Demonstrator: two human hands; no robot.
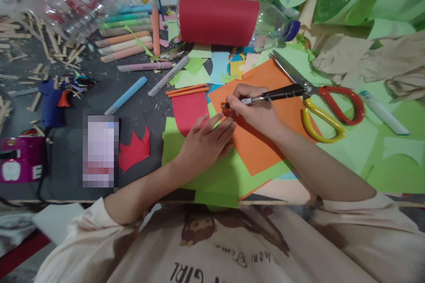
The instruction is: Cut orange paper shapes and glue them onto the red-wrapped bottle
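Note:
My right hand (254,106) is closed round a black pen (280,93), its tip down near the left part of an orange paper sheet (262,150). Flat on the paper's left edge rests my left hand (206,143), fingers stretched out and slightly apart. Beside that hand lies a red paper piece with a rounded end (187,110), with thin orange strips (187,90) across its top. Green paper (212,181) is underneath. Scissors with red and yellow handles (312,88) lie partly over the orange sheet, their blades apart.
A bottle wrapped in red paper (219,20) lies at the back. Markers (128,46) are at the back left. A phone (100,152), a red paper crown (135,149) and a blue glue gun (51,104) are on the left. Crumpled brown paper (375,62) lies right.

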